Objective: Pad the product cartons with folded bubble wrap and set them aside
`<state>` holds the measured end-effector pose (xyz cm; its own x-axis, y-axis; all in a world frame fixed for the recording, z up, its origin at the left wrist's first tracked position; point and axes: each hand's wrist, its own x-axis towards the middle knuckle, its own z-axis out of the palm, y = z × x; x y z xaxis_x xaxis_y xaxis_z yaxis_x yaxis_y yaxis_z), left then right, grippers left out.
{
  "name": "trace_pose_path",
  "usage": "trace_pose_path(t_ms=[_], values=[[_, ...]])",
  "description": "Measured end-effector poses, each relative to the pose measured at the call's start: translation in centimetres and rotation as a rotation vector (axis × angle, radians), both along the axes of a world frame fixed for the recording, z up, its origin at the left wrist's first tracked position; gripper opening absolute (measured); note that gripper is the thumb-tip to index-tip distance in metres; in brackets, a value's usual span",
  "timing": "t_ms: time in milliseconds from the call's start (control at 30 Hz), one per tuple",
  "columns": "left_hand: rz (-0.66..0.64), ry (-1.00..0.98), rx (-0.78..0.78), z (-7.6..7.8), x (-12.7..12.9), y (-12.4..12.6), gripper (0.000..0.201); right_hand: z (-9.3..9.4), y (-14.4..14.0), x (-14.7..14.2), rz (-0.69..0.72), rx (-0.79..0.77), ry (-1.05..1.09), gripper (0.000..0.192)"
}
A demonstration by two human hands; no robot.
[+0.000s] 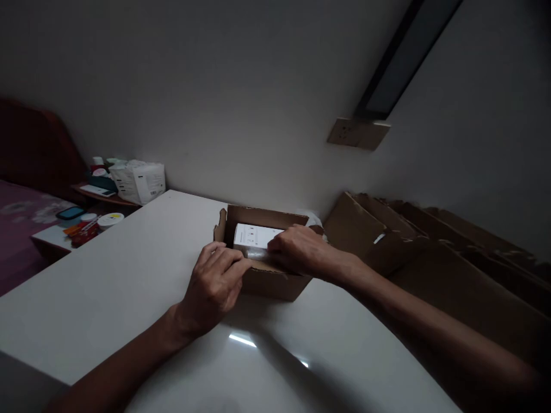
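An open cardboard box stands on the white table, its torn flap edge sticking up at the left. Inside lies a smaller white box with dark print on top and a shiny, clear-looking strip along its near side. My left hand is closed over the near left corner of the cardboard box, fingers bent at the rim. Reaching in from the right, my right hand has its curled fingers against the right part of the white box. Those fingertips are partly hidden.
Flattened and opened cardboard boxes are piled to the right of the white table. A wall socket sits below a dark-framed panel. At the left are a tissue pack, a round white tub and a bed.
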<state>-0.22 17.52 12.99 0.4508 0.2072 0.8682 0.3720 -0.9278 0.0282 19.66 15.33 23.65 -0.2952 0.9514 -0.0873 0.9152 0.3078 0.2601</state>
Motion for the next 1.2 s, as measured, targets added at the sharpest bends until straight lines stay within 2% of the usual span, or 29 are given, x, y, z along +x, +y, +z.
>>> trace_pose_path(t_ms=[233,367,433,533,633,767,833,900,1000,1067,1200], values=[[0.029,0.067,-0.011,0.7,0.3,0.9,0.027,-0.3,0.2,0.9,-0.096,-0.032,0.096,0.019],[0.032,0.061,-0.022,0.8,0.2,0.9,0.029,0.3,-0.5,1.6,-0.102,0.032,0.177,0.018],[0.026,0.054,-0.024,0.8,0.2,0.7,0.029,0.8,-0.6,2.2,-0.112,0.105,0.281,0.019],[0.023,0.035,-0.009,0.7,0.2,0.5,0.026,1.3,0.0,3.2,-0.204,0.145,0.479,0.018],[0.038,-0.01,0.003,0.7,-0.1,0.4,0.027,0.8,1.6,3.9,-0.317,0.057,0.741,0.017],[0.11,-0.114,-0.013,0.8,-1.4,0.5,0.04,-0.7,3.4,3.3,-0.378,-0.056,1.069,0.018],[0.124,-0.186,-0.089,0.6,-1.9,0.9,0.047,-0.9,4.1,2.4,-0.408,-0.051,1.113,0.023],[0.099,-0.263,-0.252,0.1,-1.9,1.4,0.056,-0.8,4.7,1.2,-0.436,-0.056,1.097,0.026],[0.018,-0.338,-0.573,-0.9,-1.3,2.1,0.068,-0.4,5.9,-0.5,-0.43,-0.127,1.055,0.016],[-0.046,-0.356,-0.721,-1.8,-0.7,2.5,0.071,-0.4,6.8,-1.5,-0.428,-0.147,1.025,0.009],[-0.095,-0.365,-0.767,-3.2,0.2,2.8,0.072,-1.3,8.0,-3.1,-0.44,-0.142,0.941,0.011]])
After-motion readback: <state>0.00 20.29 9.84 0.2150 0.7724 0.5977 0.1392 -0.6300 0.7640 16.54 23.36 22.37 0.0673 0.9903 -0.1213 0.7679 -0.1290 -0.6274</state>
